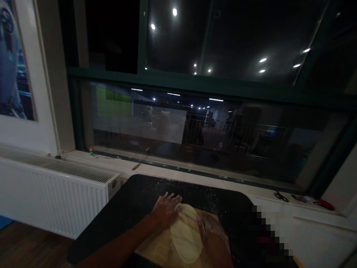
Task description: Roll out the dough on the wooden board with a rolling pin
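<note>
An oval sheet of rolled-out dough [186, 242] lies flat on a wooden board [154, 248], which rests on a black table [111, 223]. My left hand [167, 209], dusted with flour, lies over the board's far left part, its fingers stretched out and its inner edge at the dough's far left rim. On the other side, my floury right hand [212, 231] rests along the dough's right edge. Its thumb side touches the sheet or lies very near it; the fingers look extended, though dim light blurs them.
Flour specks mark the table's far part. A white radiator [55, 190] stands at the left. Behind the table runs a windowsill [178, 173] holding scissors [281, 196], a small red-and-green container [91, 151] and a red-ended item [325, 204]. Dark window panes [237, 37] reflect the room.
</note>
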The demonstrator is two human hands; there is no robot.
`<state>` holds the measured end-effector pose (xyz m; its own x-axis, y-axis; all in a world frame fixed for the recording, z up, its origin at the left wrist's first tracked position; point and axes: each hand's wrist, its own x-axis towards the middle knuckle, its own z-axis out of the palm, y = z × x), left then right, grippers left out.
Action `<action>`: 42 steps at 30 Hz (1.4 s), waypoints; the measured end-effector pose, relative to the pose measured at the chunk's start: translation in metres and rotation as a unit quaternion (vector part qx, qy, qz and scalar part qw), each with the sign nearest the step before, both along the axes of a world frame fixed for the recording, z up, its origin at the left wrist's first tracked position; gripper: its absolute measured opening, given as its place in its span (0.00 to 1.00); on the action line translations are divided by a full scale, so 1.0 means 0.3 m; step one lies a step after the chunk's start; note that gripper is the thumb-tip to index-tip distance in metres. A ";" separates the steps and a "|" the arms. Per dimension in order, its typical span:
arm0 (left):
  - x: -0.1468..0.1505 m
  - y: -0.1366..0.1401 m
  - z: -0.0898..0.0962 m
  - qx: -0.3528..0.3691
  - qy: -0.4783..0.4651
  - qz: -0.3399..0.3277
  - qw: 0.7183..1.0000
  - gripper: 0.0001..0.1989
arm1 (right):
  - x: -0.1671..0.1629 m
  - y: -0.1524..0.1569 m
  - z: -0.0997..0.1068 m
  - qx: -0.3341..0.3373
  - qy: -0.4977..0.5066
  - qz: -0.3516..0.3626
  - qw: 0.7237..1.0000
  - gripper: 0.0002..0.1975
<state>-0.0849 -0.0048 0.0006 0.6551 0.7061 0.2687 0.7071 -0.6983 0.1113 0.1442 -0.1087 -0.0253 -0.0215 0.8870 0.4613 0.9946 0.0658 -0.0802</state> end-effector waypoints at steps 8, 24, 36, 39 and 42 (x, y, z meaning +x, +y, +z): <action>0.077 0.152 0.018 -0.055 0.057 0.045 0.996 0.21 | 0.065 0.270 0.149 -0.063 -0.006 -0.047 0.997 0.27; 0.105 -0.153 -0.070 0.049 -0.060 0.092 0.993 0.26 | 0.176 0.159 -0.004 -0.013 -0.048 0.075 0.996 0.23; 0.051 -0.262 -0.140 0.062 -0.093 0.005 0.994 0.28 | 0.184 -0.017 0.000 -0.090 0.013 0.042 0.995 0.27; 0.068 -0.184 -0.057 0.027 -0.074 0.020 0.997 0.25 | 0.153 0.101 0.064 -0.121 -0.027 0.042 0.991 0.24; 0.077 -0.078 -0.008 0.004 -0.057 0.060 0.997 0.24 | 0.128 0.220 0.113 -0.129 -0.044 0.039 0.990 0.22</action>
<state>-0.0618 -0.0282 -0.0020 0.5303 0.7752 0.3433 0.7689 -0.6104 0.1904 0.1825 -0.0426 0.0087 -0.1255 0.9690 0.2130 0.9911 0.1320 -0.0169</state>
